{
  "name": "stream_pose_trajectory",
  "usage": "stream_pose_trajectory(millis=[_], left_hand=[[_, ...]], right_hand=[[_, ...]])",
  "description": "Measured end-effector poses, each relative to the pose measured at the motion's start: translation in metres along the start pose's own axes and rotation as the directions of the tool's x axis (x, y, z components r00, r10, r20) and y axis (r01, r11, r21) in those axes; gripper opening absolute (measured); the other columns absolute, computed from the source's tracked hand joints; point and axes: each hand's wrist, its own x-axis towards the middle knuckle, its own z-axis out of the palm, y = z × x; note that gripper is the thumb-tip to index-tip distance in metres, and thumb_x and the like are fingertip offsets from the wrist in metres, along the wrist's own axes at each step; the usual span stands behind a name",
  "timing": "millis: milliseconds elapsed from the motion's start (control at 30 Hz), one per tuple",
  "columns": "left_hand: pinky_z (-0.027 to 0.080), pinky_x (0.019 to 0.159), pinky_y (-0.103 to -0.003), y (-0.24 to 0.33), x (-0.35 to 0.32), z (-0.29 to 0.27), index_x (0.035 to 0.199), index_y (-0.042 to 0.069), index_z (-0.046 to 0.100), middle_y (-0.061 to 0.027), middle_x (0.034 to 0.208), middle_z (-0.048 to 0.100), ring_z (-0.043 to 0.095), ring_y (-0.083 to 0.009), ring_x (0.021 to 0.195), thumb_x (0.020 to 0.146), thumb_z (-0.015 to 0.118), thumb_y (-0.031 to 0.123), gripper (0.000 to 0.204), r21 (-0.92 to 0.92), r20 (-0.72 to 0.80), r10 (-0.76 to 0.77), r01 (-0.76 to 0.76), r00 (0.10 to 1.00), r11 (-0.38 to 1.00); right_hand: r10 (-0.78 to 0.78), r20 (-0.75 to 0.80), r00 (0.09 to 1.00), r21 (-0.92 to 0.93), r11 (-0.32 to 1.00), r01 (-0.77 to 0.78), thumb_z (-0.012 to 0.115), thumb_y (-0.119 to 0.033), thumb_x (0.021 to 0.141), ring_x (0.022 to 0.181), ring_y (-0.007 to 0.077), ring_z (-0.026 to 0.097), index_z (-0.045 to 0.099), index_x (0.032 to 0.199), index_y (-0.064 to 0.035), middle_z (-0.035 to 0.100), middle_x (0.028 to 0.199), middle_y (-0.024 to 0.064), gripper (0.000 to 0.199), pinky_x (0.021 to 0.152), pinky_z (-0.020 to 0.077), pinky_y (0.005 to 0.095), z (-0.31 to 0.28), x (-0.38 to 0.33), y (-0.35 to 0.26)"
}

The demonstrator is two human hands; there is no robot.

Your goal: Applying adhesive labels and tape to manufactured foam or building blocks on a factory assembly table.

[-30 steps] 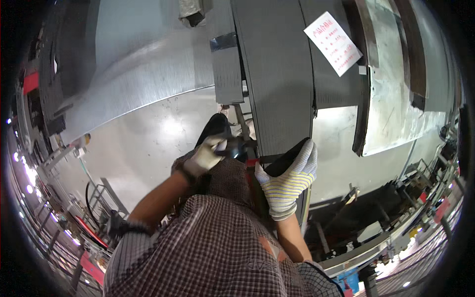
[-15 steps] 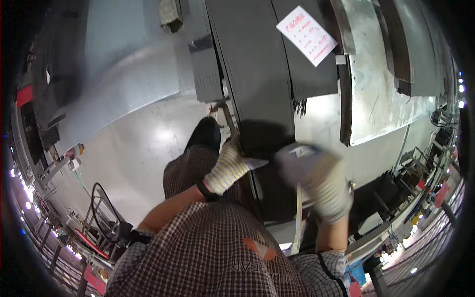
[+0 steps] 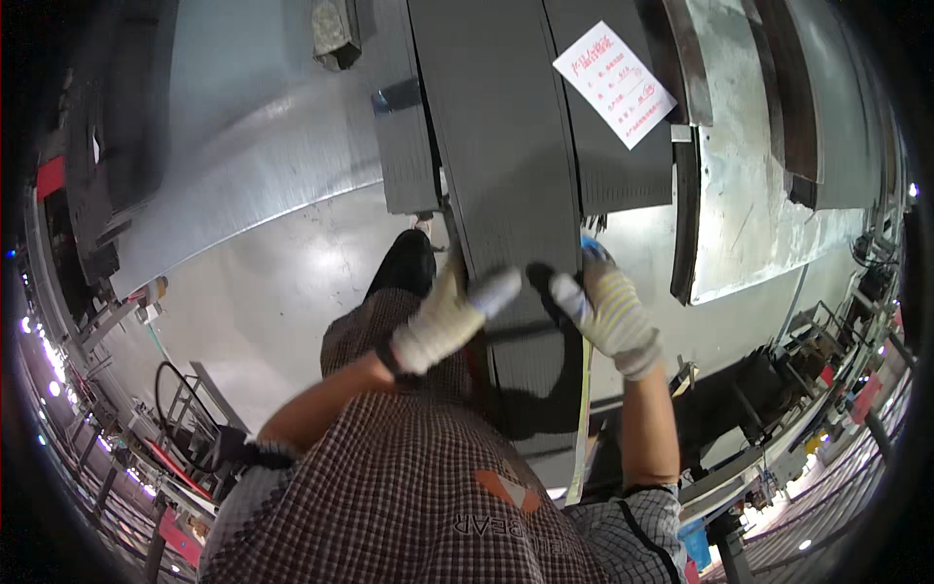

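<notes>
A long stack of dark grey flat panels (image 3: 496, 127) runs away from me down the middle, with shadows across its near end. My left hand (image 3: 438, 326), in a striped knit glove, is at the stack's left edge. Its thumb reaches over the top, while its other fingers are hidden or blurred. At the right edge is my right hand (image 3: 618, 316), also gloved. Its thumb stands apart from its fingers and points inward above the panels; the fingers lie along the side. Below it, a thin pale yellow-green strip (image 3: 583, 419) follows the right edge.
A white paper slip with red print (image 3: 615, 85) lies on the adjoining dark panels. Large shiny metal sheets (image 3: 253, 165) stand at the left, and another sheet (image 3: 739, 195) is at the right. A metal block (image 3: 336, 37) sits at the top. Below is a pale floor (image 3: 292, 263).
My right hand has moved up and away from me to the stack's right edge. My left hand has shifted slightly, its thumb rising. The view has shifted a little.
</notes>
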Motion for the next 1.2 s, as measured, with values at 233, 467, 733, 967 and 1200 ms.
stream_pose_trajectory(millis=[233, 467, 733, 967, 1200], left_hand=[[0.057, 0.085, -0.027, 0.013, 0.016, -0.006, 0.127, 0.004, 0.062, -0.0038, 0.109, 0.068, 0.066, -0.0119, 0.094, 0.097, 0.071, 0.025, 0.038, -0.231, -0.001, 0.061, -0.060, 0.998, 0.971], [0.058, 0.096, -0.032, -0.061, -0.041, 0.017, 0.139, 0.011, 0.047, -0.0096, 0.133, 0.053, 0.058, -0.0193, 0.116, 0.096, 0.068, 0.007, 0.048, -0.486, 0.021, -0.198, 0.183, 0.980, 0.855], [0.057, 0.067, -0.026, -0.044, -0.102, -0.011, 0.092, 0.005, 0.065, 0.0001, 0.082, 0.066, 0.069, -0.0086, 0.076, 0.079, 0.081, 0.003, 0.021, 0.071, 0.210, 0.097, -0.114, 0.973, 0.991], [0.053, 0.061, -0.028, -0.046, -0.122, -0.049, 0.091, 0.000, 0.067, -0.0069, 0.077, 0.068, 0.065, -0.0123, 0.070, 0.089, 0.076, 0.005, 0.011, -0.001, 0.247, 0.180, -0.186, 0.952, 0.983], [0.048, 0.066, -0.028, -0.188, -0.007, -0.061, 0.100, 0.005, 0.065, -0.0026, 0.085, 0.063, 0.062, -0.0117, 0.079, 0.087, 0.070, 0.004, 0.014, 0.105, 0.325, 0.196, -0.242, 0.925, 0.965]], right_hand=[[0.248, -0.035, 0.968, 0.289, 0.930, -0.227, 0.054, -0.052, 0.102, 0.071, 0.0448, 0.060, 0.062, 0.081, 0.0028, 0.060, 0.071, 0.0237, 0.059, 0.067, 0.0474, 0.0506, -0.014, 0.031, -0.025], [0.145, 0.234, 0.961, -0.148, 0.983, -0.112, 0.056, -0.055, 0.098, 0.085, 0.0465, 0.062, 0.061, 0.104, 0.0083, 0.064, 0.085, 0.0258, 0.064, 0.080, 0.0480, 0.0543, -0.013, -0.016, -0.042], [-0.166, 0.250, 0.954, -0.016, 0.984, 0.175, 0.061, -0.019, 0.091, 0.069, 0.0276, 0.063, 0.063, 0.098, -0.0029, 0.062, 0.075, 0.0108, 0.018, 0.071, 0.0541, 0.0407, -0.081, -0.054, -0.114], [-0.065, 0.186, 0.980, 0.012, 0.998, 0.064, 0.073, -0.026, 0.084, 0.077, 0.0211, 0.068, 0.073, 0.091, -0.0098, 0.068, 0.075, 0.0066, 0.018, 0.086, 0.0526, 0.0393, -0.108, -0.050, -0.086], [0.220, 0.047, 0.974, 0.621, 0.757, -0.201, 0.088, -0.016, 0.075, 0.101, 0.0301, 0.067, 0.074, 0.098, -0.0060, 0.074, 0.101, 0.0112, 0.028, 0.093, 0.0502, 0.0398, 0.000, -0.048, 0.007]])
